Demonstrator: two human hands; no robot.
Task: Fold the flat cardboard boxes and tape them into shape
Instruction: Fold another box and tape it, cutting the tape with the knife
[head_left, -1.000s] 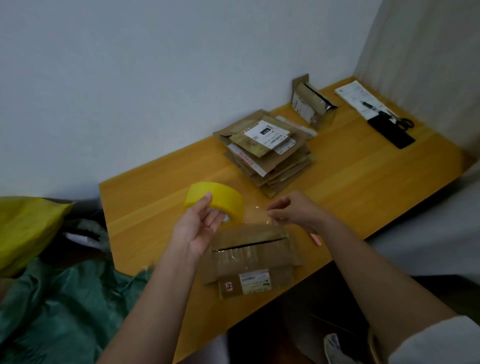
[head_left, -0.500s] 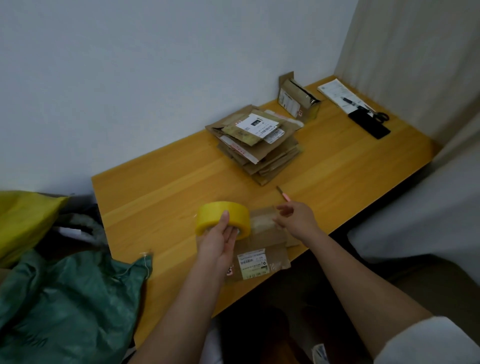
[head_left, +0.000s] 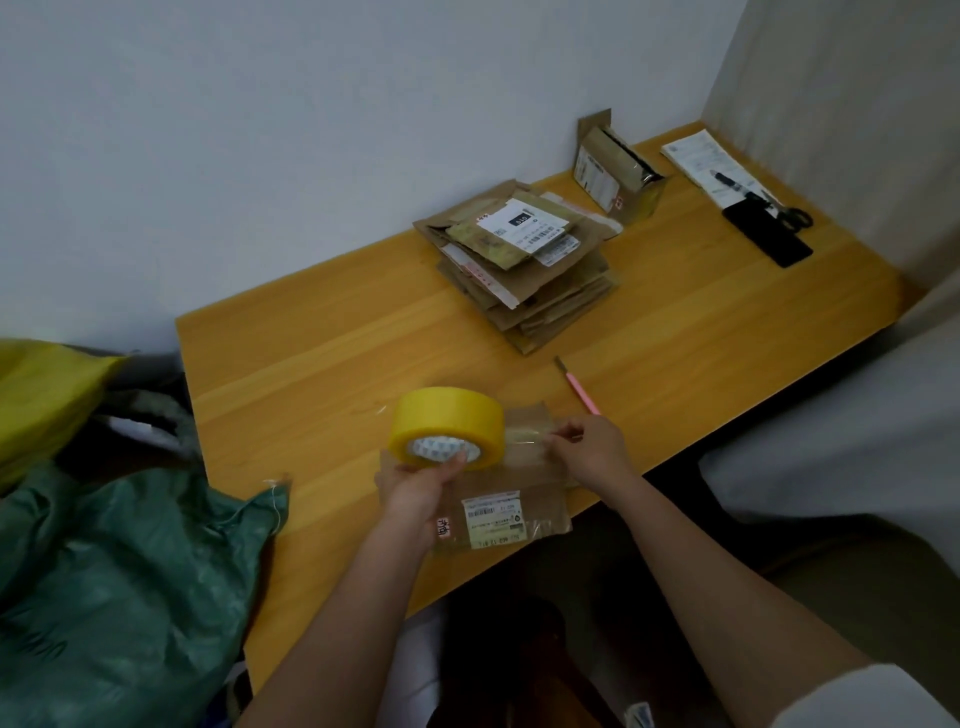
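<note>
Box (head_left: 511, 499) lies at the near edge of the table (head_left: 322, 364), folded, directly under both hands. Left hand (head_left: 418, 491) holds the tape roll (head_left: 448, 428) with fingers in its core, and the roll stands just above the box. Right hand (head_left: 589, 449) pinches the free end of the tape (head_left: 524, 439), which is drawn out from the roll to the right over the top of the box. I judge that the step in hand is the taping of this box.

Next move, I think, calls for laying the strip down flat along the seam, pressing it, and then cutting it. The pink cutter (head_left: 576, 385) lies just beyond the right hand, within easy reach. Further behind it, the stack of flat boxes (head_left: 524, 260) is waiting.
</note>
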